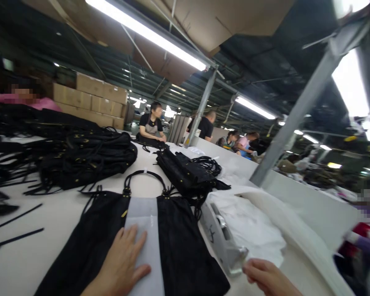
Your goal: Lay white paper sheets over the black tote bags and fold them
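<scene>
A black handbag [185, 246] lies flat on the white table, its handle [145, 172] pointing away from me. Down its middle runs a pale grey-white strip of paper or film [143, 213]. My left hand [123, 259] rests palm down on the strip and bag, fingers spread. To the right, my right hand [265, 275] has its fingers pinched together at the near end of a light grey box-like holder [217, 242], which looks like a tape dispenser. Whatever the pinched fingers hold, if anything, is too small to make out.
Black bags are heaped at left [89, 152], and more bags [185, 172] lie beyond the handle. White sheeting [249, 222] bunches right of the holder, beside a low white partition [308, 201]. Loose black straps [18, 238] lie left. Co-workers sit beyond; one [152, 123] faces the table.
</scene>
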`<state>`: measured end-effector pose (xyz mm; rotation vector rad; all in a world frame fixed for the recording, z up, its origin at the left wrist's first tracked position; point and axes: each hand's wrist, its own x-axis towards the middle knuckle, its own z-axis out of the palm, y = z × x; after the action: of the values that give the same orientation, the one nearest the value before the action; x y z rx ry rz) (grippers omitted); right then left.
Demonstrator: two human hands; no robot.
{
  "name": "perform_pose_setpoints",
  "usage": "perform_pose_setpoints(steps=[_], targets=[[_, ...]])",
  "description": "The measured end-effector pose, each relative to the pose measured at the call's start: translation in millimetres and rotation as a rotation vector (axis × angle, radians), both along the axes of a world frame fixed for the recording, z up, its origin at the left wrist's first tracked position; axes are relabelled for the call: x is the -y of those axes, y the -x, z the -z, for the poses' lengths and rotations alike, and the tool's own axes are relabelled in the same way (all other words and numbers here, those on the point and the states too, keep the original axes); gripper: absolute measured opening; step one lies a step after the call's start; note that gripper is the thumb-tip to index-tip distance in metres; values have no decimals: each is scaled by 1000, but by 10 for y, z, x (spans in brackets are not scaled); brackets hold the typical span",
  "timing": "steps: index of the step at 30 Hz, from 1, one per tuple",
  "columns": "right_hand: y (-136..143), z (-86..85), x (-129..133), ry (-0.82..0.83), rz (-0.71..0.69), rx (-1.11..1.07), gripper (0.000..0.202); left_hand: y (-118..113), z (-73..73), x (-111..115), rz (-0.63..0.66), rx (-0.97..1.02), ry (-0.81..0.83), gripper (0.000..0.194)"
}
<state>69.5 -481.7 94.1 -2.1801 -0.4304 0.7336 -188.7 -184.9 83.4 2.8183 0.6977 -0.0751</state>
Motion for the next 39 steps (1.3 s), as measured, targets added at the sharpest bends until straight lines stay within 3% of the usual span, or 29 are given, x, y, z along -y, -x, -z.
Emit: perform_pose_setpoints(steps=[4,6,8,10,14,17,20,25,31,34,39], targets=[[346,-574,-743,-264,-249,-293,38,0,7,50,-18,16,54,74],[648,-694,-1297,-330,-361,-429,37,-2,86,39,-25,60,89,76],[929,-626,-1870,-358,-429,-555,36,-9,180,17,-19,71,133,80],[1114,-417,-2372,-352,-429,-622,35,-35,270,-12,-15,47,172,85],[1172,58,-2992,-296,-388,-553,27,-134,440,-78,-10,52,193,91],[1088,259,-3159,-269,-394,-495,26,-200,526,-109,4,79,121,76],[1021,347,-3204,-266,-422,-441,33,-216,496,-122,24,76,74,56],[993,418,-3211,-266,-475,-385,38,-172,348,-147,27,85,108,55],[973,449,-3237,-266,-540,-308,38,-191,343,-170,77,48,17,53],[941,464,-3292,-295,-610,-126,30,-228,413,-165,72,38,-47,49],[890,488,-3369,-272,-680,409,12,-256,709,-172,67,171,-167,45]])
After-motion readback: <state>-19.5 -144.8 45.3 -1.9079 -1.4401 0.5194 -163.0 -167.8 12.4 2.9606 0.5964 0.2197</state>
